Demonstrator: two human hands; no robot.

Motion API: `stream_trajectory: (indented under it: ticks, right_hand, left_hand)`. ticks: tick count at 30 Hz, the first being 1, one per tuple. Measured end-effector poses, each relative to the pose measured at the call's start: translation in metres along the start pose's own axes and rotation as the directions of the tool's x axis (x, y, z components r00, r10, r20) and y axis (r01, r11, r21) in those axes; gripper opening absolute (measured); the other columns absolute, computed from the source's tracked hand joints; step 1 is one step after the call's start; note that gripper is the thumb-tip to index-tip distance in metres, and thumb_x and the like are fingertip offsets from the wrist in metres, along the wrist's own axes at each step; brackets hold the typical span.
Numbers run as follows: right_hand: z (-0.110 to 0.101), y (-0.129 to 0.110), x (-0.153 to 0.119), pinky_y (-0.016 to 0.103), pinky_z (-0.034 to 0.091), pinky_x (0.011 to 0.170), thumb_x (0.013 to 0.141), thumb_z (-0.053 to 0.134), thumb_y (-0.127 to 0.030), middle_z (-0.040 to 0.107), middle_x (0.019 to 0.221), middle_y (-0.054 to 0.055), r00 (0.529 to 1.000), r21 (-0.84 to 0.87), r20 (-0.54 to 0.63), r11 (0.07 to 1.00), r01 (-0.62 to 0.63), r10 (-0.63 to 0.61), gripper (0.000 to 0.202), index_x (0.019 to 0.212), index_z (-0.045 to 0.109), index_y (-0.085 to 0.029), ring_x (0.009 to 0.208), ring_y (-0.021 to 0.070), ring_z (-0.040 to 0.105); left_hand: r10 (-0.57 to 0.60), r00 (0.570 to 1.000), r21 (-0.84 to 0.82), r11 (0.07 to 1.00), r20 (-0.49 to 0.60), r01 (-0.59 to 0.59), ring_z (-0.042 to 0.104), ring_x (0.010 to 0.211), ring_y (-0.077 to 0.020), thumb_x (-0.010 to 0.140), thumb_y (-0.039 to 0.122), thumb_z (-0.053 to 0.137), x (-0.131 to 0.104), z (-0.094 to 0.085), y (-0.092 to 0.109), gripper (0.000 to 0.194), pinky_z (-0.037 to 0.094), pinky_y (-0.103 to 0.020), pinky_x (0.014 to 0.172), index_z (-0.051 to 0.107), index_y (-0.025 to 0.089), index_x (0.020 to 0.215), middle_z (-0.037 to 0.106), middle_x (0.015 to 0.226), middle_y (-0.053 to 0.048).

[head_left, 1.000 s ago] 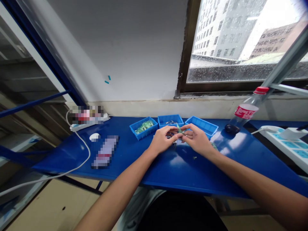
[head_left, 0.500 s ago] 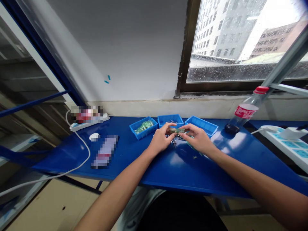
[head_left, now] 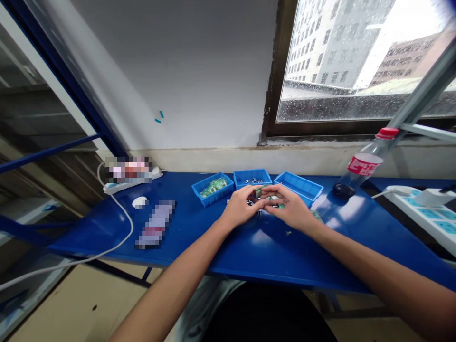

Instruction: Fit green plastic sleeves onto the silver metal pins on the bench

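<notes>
Between curled fingertips, the left hand (head_left: 242,204) and right hand (head_left: 291,205) pinch a small, partly hidden green piece (head_left: 258,192). Beyond, a blue rectangular plastic tray (head_left: 219,195) holds green scraps (head_left: 214,186), the middle tray (head_left: 251,174) slim silvery pins (head_left: 253,181); a third tray (head_left: 301,185) stands rightward.

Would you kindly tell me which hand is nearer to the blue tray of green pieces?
Left. The left hand is just right of the tray; the right hand is farther right, past the left.
</notes>
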State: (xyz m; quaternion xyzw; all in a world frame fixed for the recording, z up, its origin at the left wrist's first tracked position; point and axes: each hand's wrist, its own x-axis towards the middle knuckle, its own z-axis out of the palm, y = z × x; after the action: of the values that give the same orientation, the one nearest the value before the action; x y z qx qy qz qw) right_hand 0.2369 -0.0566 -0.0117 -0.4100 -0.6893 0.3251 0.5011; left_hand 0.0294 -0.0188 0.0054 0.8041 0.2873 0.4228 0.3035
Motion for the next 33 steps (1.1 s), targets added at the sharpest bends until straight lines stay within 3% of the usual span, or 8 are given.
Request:
stream_trajectory:
  ticks: [3,6,13,19,23,27,30,33]
  right_hand:
    - [0.003,-0.004,-0.001,0.044,0.069,0.088,0.089,0.080,-0.042,0.075,0.118,0.011,0.999,-0.029,-0.004,0.999,0.033,-0.033,0.042,0.125,0.068,-0.024,0.106,0.0277,0.076]
    - [0.002,-0.006,-0.001,0.043,0.069,0.084,0.093,0.077,-0.045,0.075,0.115,0.012,0.996,-0.070,-0.071,0.997,0.044,-0.049,0.037,0.123,0.069,-0.024,0.104,0.0277,0.075]
    - [0.000,-0.007,-0.001,0.041,0.067,0.075,0.098,0.069,-0.046,0.073,0.108,0.010,0.994,-0.169,-0.087,0.984,0.053,-0.068,0.030,0.118,0.070,-0.024,0.095,0.0267,0.073]
    - [0.000,-0.007,-0.002,0.043,0.065,0.076,0.101,0.066,-0.040,0.073,0.108,0.010,0.990,-0.259,-0.018,0.957,0.127,-0.137,0.025,0.120,0.070,-0.025,0.095,0.0269,0.073]
    - [-0.003,-0.008,-0.002,0.047,0.063,0.082,0.101,0.065,-0.038,0.075,0.107,0.009,0.989,-0.352,0.087,0.925,0.140,-0.117,0.018,0.113,0.072,-0.026,0.095,0.0281,0.073]
    - [-0.005,-0.003,0.000,0.057,0.059,0.099,0.099,0.068,-0.033,0.078,0.112,0.008,0.965,-0.434,0.210,0.869,0.239,-0.160,0.017,0.114,0.076,-0.030,0.113,0.0334,0.069]
    - [-0.004,0.004,0.002,0.061,0.053,0.110,0.098,0.068,-0.026,0.078,0.121,0.006,0.924,-0.426,0.309,0.836,0.347,-0.226,0.026,0.121,0.078,-0.034,0.125,0.0341,0.064]
    - [-0.003,0.008,0.002,0.061,0.051,0.113,0.099,0.064,-0.021,0.078,0.125,0.003,0.881,-0.414,0.390,0.804,0.427,-0.267,0.032,0.123,0.078,-0.036,0.130,0.0332,0.061]
  left_hand:
    - [-0.036,0.999,0.046,0.998,-0.041,0.038,0.078,0.098,-0.0234,0.099,0.024,0.066,0.000,-0.002,0.002,0.027,0.064,-0.037,0.091,0.075,0.021,0.124,0.081,0.115,-0.008]
    - [-0.028,0.995,0.096,0.995,-0.098,0.037,0.078,0.097,-0.0230,0.099,0.021,0.065,-0.001,-0.004,0.003,0.029,0.064,-0.036,0.091,0.073,0.021,0.127,0.081,0.118,-0.007]
    - [0.210,0.971,0.458,0.879,-0.113,-0.136,0.070,0.118,-0.0252,0.104,0.016,0.051,0.000,-0.020,-0.005,0.032,0.056,-0.042,0.107,0.073,0.022,0.127,0.077,0.125,-0.008]
    - [0.177,0.957,0.700,0.713,-0.231,0.037,0.066,0.122,-0.0298,0.101,0.013,0.053,0.003,-0.056,-0.019,0.035,0.051,-0.046,0.106,0.076,0.023,0.125,0.075,0.129,-0.010]
    - [0.051,0.967,0.779,0.603,-0.250,0.169,0.066,0.116,-0.0332,0.093,0.008,0.056,0.001,-0.073,-0.034,0.033,0.052,-0.048,0.099,0.081,0.021,0.111,0.077,0.122,-0.011]
    - [-0.097,0.957,0.783,0.556,-0.272,0.279,0.068,0.101,-0.0327,0.093,0.014,0.057,0.000,-0.076,-0.041,0.025,0.055,-0.045,0.090,0.082,0.018,0.096,0.078,0.110,-0.014]
    - [-0.053,0.954,0.779,0.565,-0.295,0.272,0.066,0.106,-0.0339,0.096,0.021,0.058,0.000,-0.069,-0.038,0.023,0.054,-0.049,0.096,0.080,0.017,0.089,0.077,0.114,-0.015]
    - [0.076,0.954,0.776,0.602,-0.290,0.188,0.058,0.128,-0.0376,0.098,0.024,0.061,0.000,-0.060,-0.029,0.019,0.049,-0.057,0.108,0.079,0.018,0.101,0.070,0.132,-0.016]
